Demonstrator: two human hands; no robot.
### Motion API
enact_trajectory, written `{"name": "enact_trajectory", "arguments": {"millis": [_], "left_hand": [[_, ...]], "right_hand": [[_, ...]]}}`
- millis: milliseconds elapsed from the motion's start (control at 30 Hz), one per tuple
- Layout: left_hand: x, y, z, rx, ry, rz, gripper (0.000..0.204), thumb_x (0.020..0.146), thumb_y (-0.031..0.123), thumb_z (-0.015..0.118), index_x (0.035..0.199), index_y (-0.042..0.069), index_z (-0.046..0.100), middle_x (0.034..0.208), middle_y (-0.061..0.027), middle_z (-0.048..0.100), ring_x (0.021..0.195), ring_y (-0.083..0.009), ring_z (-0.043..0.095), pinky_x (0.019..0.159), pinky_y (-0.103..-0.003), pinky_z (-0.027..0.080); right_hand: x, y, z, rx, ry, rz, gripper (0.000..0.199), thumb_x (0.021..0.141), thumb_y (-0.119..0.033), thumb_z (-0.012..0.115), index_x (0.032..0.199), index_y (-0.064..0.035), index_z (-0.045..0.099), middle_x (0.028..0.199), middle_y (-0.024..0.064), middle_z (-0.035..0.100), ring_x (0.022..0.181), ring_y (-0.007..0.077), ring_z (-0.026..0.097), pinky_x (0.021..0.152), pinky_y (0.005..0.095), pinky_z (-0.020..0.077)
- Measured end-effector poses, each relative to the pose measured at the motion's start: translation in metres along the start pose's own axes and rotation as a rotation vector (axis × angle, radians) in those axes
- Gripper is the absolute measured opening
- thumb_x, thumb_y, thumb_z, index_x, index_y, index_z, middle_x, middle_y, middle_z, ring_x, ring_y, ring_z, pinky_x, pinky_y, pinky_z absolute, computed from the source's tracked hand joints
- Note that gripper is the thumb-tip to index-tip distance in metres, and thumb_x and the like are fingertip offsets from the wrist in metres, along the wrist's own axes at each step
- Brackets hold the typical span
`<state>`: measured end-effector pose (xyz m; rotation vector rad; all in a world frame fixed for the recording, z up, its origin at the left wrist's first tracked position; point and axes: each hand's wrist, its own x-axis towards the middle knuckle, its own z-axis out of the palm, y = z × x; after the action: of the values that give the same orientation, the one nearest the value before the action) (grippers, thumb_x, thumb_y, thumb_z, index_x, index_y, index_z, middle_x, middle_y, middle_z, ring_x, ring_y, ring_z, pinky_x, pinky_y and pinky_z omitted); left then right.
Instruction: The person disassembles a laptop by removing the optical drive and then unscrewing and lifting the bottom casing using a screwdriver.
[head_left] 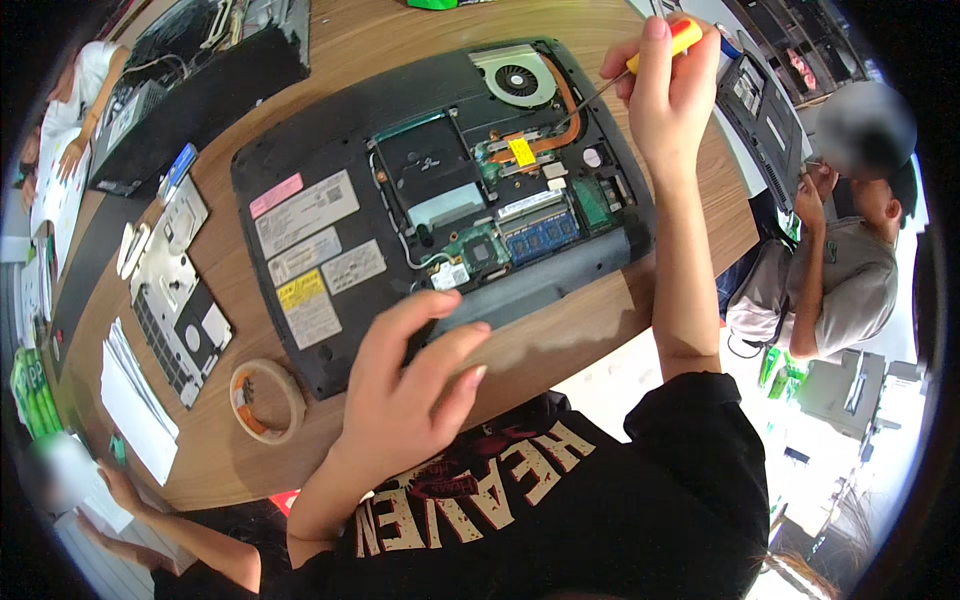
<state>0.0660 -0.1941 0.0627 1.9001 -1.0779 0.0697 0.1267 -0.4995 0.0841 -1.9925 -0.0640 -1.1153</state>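
Note:
A black laptop [350, 130] lies bottom up on the wooden table, its inner parts exposed. My right hand [672, 90], above its far right corner, is closed round a screwdriver with a yellow and red handle [680, 40]. The thin shaft slants down left toward the copper heat pipe [573, 110]; whether the tip touches a screw is too small to tell. Near the laptop's front edge my left hand [410, 390] hovers with fingers apart and nothing in it. Between them show a fan [518, 82], a blue memory module [540, 235] and a yellow sticker [522, 151].
A roll of tape [268, 400] with small dark bits inside stands left of the laptop. Beyond it are a metal laptop frame [175, 290] and white papers [135, 400]. Another opened device [200, 90] stands far left. Other people work at both sides, one by a laptop part [765, 125].

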Motion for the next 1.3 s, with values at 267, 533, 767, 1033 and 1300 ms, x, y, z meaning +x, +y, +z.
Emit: {"name": "enact_trajectory", "arguments": {"millis": [267,533,767,1033,1300], "left_hand": [[-0.002,-0.013,0.013,-0.048,-0.078,-0.020,0.025,0.073,0.002,0.070,0.098,0.005,0.067,0.105,-0.0135,0.062,0.088,-0.0283,0.062,0.074,-0.035,0.051],[-0.002,-0.016,0.017,-0.125,-0.039,-0.147,0.020,0.073,-0.003,0.068,0.092,0.004,0.067,0.093,-0.0114,0.065,0.079,-0.0252,0.064,0.069,-0.032,0.051],[-0.001,-0.020,0.016,-0.126,-0.081,-0.159,0.023,0.072,-0.004,0.068,0.093,0.004,0.066,0.092,-0.0097,0.065,0.078,-0.0242,0.063,0.067,-0.032,0.051],[-0.001,-0.022,0.015,-0.132,-0.093,-0.175,0.022,0.072,-0.003,0.069,0.093,0.005,0.067,0.092,-0.0092,0.065,0.077,-0.0235,0.063,0.067,-0.031,0.051],[-0.001,-0.023,0.017,-0.130,-0.096,-0.169,0.022,0.074,-0.001,0.069,0.094,0.006,0.067,0.091,-0.0079,0.066,0.077,-0.0224,0.063,0.066,-0.031,0.049]], "right_hand": [[-0.012,0.007,0.002,0.045,0.029,0.077,0.019,0.100,-0.020,0.049,0.101,-0.0053,0.036,0.066,0.0106,0.062,0.046,0.0066,0.048,0.044,0.0180,0.0385],[-0.012,0.006,0.008,0.074,0.131,0.100,0.011,0.100,-0.010,0.044,0.103,-0.0031,0.036,0.064,0.0015,0.046,0.047,0.0073,0.047,0.044,0.0180,0.0365],[-0.015,0.012,0.014,0.100,0.130,0.080,0.010,0.100,-0.010,0.043,0.103,-0.0035,0.036,0.069,0.0021,0.045,0.047,0.0076,0.047,0.044,0.0179,0.0362],[-0.016,0.014,0.013,-0.012,0.092,0.039,0.011,0.101,-0.012,0.042,0.102,-0.0037,0.036,0.061,0.0017,0.048,0.046,0.0065,0.045,0.042,0.0171,0.0312],[-0.015,0.014,0.014,-0.002,0.120,-0.012,0.010,0.102,-0.013,0.042,0.102,-0.0037,0.037,0.058,0.0022,0.048,0.044,0.0057,0.041,0.042,0.0163,0.0294]]}}
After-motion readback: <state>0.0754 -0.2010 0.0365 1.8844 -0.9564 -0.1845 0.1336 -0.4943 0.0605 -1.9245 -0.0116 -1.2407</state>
